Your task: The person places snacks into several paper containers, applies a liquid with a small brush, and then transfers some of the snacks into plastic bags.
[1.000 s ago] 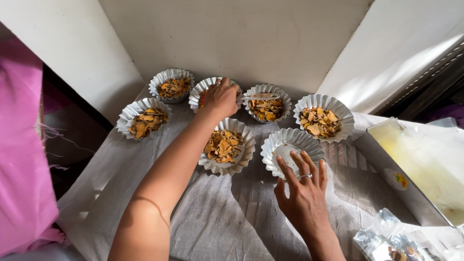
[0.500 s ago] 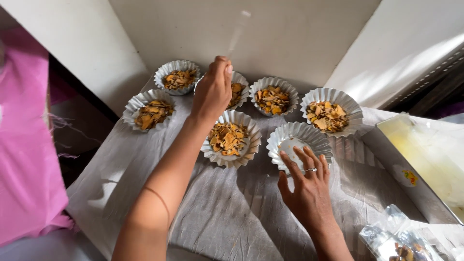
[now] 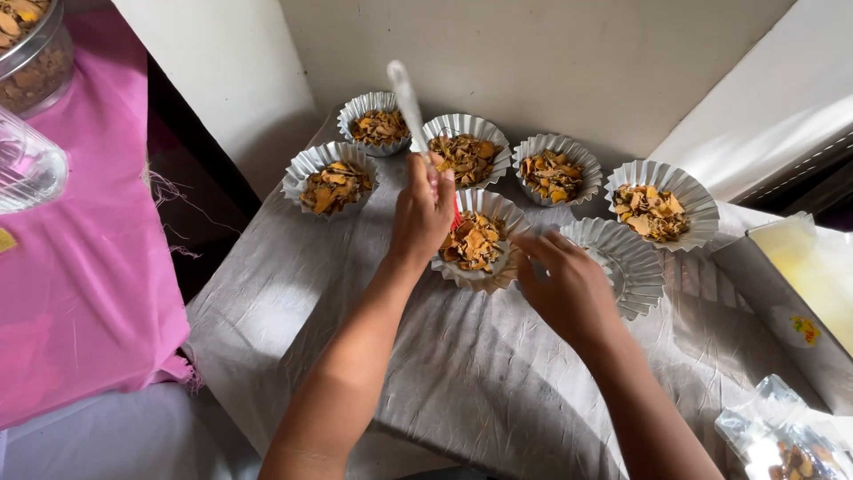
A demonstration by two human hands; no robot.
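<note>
My left hand [image 3: 422,213] is closed around a long utensil with a pale translucent handle [image 3: 404,93] and a red part by my fingers. It holds the utensil upright over the nearest foil cup [image 3: 475,242], which is filled with orange-brown flakes. My right hand [image 3: 569,289] lies back-up just right of that cup, fingertips at its rim, and partly covers an empty foil cup [image 3: 626,258]. Whether those fingers pinch the rim is hidden.
Several more filled foil cups sit in an arc behind, from the left one [image 3: 329,182] to the right one [image 3: 657,209], on a grey crumpled cloth [image 3: 462,382]. Pink cloth [image 3: 80,284] and a flake-filled jar [image 3: 31,44] are at left. An open box [image 3: 800,293] and a plastic bag [image 3: 782,440] are at right.
My left hand drew back from the far cups to the nearest filled cup, with the utensil now upright. My right hand slid left off the empty cup toward the filled one.
</note>
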